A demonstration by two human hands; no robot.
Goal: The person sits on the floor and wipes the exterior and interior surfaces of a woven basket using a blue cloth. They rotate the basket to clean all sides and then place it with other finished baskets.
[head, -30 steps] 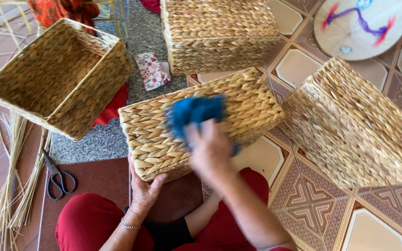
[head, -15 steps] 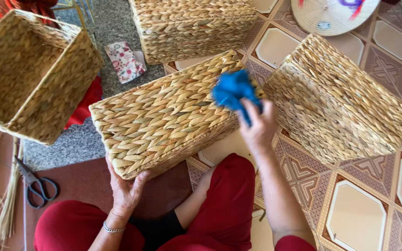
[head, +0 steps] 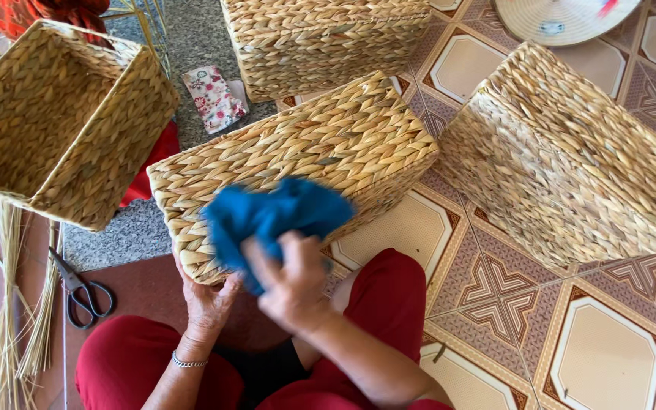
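Woven rectangular basket (head: 298,163) lies tipped on side on tiled floor (head: 609,342), before person's knees. Left hand (head: 208,302) cups lower near corner, fingers curled under rim. Right hand (head: 291,282) closed on blue cloth (head: 271,215), pressed against basket wall. Basket judged light, stiff, rough-grip; best held at rim or corner. Cloth soft, bunches freely.

Four woven baskets lie on the tiled floor (head: 594,349): one open basket (head: 62,121) at the left edge, one turned-over basket (head: 298,159) in the middle, one basket (head: 320,38) at the top edge and one basket (head: 571,167) toward the right edge. There is one blue cloth (head: 275,216), one pair of scissors (head: 77,288), one floral pouch (head: 212,97), and one round, possibly conical, hat (head: 563,15) at the top right corner. Loose straw strands (head: 1,342) at the lower left are too many to count.
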